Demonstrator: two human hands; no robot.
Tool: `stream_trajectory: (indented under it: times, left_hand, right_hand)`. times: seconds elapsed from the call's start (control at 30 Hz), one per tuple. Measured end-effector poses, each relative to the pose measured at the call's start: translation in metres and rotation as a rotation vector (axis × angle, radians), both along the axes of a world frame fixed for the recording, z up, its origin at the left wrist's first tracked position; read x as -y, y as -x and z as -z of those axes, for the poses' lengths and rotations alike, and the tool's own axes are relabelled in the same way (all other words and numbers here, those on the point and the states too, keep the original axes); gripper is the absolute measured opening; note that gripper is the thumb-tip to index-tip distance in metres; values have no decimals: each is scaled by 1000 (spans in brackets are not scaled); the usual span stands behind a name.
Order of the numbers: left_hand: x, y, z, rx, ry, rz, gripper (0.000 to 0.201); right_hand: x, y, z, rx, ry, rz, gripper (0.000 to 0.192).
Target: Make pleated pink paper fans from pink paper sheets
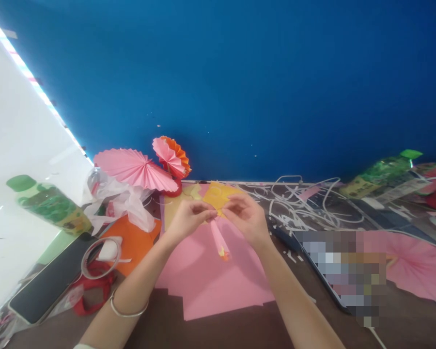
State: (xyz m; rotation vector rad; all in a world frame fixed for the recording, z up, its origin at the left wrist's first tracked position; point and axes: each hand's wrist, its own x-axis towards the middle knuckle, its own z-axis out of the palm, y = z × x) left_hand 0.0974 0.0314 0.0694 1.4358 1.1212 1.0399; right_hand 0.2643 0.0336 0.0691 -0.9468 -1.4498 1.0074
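Observation:
My left hand (189,217) and my right hand (244,215) meet above the table and pinch the top end of a narrow rolled pink paper piece (218,237). The roll hangs down toward me and ends in a small yellow and orange tip (223,252). A yellow paper sheet (216,194) lies just behind my fingertips. Under my hands pink paper sheets (218,283) are spread on the brown table (240,329). A silver bangle sits on my left wrist.
Pink paper fan (132,167) and pink-orange fan (172,155) stand by the blue wall. Green bottle (47,203), phone (45,286), tape roll (100,257), red scissors (90,291) and orange paper (136,242) lie left. White paper strips (301,198), another bottle (381,174) and a pink fan (414,264) lie right.

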Motion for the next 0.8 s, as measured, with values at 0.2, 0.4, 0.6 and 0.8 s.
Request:
stream_trajectory:
  times: [0.2, 0.4, 0.6, 0.8]
  left_hand:
    - [1, 0, -4, -7, 4, -13, 15]
    - [2, -1, -4, -7, 19, 13, 13]
    - [4, -2, -7, -33, -14, 99, 14]
    - [3, -3, -1, -113, -41, 189, 13]
  right_hand:
    - [-2, 3, 6, -215, 41, 2, 27]
    - [1, 6, 6, -148, 65, -40, 23]
    - [2, 6, 2, -108, 74, 2, 21]
    - [3, 9, 2, -54, 106, -33, 24]
